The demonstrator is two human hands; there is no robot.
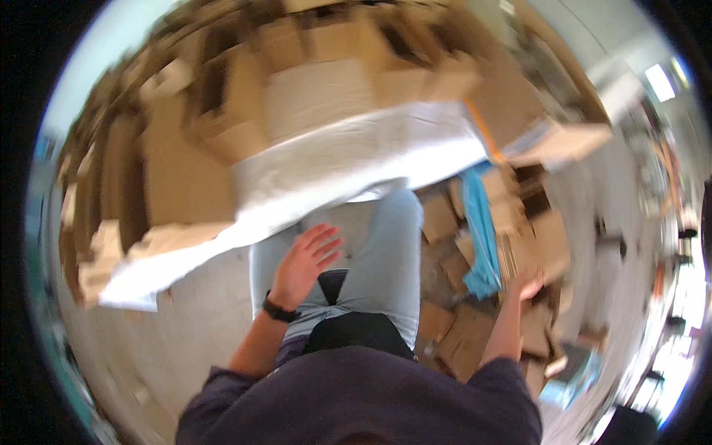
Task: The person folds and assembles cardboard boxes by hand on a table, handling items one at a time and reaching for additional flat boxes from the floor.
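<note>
My left hand [305, 261] is held over my lap, fingers spread, with nothing in it. A dark band is around that wrist. My right hand [526, 285] reaches out to the right, at the near side of a piece of brown cardboard [550, 241]. Its fingers are blurred and partly hidden, so a grip on the cardboard cannot be made out. Left of that hand, a crumpled blue plastic sheet [482, 230] lies over the heap of flattened cardboard [467, 334]. In front of my knees stretches a long white sheet-like surface [356, 159], smeared by motion.
Brown cardboard boxes [185, 163] are packed in an arc behind the white surface. An open box flap [567, 143] juts out at the right. Pale concrete floor [170, 334] shows at the left. A light-blue bundle [571, 382] lies near the heap at the lower right.
</note>
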